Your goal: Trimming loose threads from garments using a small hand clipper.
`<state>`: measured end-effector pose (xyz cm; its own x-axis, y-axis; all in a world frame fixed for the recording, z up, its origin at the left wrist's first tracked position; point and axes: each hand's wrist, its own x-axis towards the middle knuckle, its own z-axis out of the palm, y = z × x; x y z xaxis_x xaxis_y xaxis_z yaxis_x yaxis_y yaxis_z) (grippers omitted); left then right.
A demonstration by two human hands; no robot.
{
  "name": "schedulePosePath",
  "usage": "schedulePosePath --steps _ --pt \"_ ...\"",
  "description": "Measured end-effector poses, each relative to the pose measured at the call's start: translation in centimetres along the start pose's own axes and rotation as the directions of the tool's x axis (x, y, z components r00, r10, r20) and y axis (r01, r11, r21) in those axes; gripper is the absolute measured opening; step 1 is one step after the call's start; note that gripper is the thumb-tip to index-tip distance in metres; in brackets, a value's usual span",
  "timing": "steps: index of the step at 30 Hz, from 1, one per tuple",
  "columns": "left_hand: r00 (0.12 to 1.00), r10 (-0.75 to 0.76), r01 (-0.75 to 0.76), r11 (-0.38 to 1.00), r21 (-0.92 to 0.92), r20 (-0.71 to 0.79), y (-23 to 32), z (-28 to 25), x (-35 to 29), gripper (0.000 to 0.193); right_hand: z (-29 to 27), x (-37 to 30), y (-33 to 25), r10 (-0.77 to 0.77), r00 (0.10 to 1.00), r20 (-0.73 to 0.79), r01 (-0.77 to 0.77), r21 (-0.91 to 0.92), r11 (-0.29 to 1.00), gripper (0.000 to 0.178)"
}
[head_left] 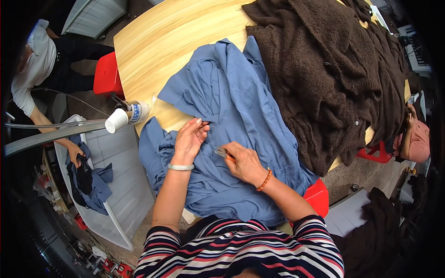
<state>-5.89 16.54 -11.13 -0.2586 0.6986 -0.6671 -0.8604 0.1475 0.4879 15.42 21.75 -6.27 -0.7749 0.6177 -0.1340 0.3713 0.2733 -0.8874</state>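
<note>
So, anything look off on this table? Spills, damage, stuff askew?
Mildly: the white cup appears right at the wooden table edge and looks tipped, though the fisheye may exaggerate the lean. Small pale specks stand out against the brown fabric; too small to identify. I see no spill or clear damage.

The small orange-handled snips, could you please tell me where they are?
In the head view, the snips are in the right hand, above the blue cloth, right of the left hand.
</note>
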Motion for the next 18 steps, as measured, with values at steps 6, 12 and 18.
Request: schedulePosePath --steps 6,12,18 --pt "0.981 0.192 -0.195 0.972 -0.131 -0.031 -0.1 2.0 -1.9 0.005 -1.5 1.1 -0.5 0.006 0.994 -0.109 -0.005 0.014 1.0 0.027" --pt "0.974 0.222 -0.21 0.956 -0.207 0.038 0.2 2.7 -3.5 0.006 -3.0 3.3 -2.0 0.019 0.993 -0.121 -0.011 0.066 0.998 0.035" --pt "0.941 0.328 -0.321 0.943 -0.085 0.086 0.5 4.0 -4.2 0.007 -2.8 7.5 -2.3 -0.197 0.929 -0.314 0.236 0.092 0.967 0.035"
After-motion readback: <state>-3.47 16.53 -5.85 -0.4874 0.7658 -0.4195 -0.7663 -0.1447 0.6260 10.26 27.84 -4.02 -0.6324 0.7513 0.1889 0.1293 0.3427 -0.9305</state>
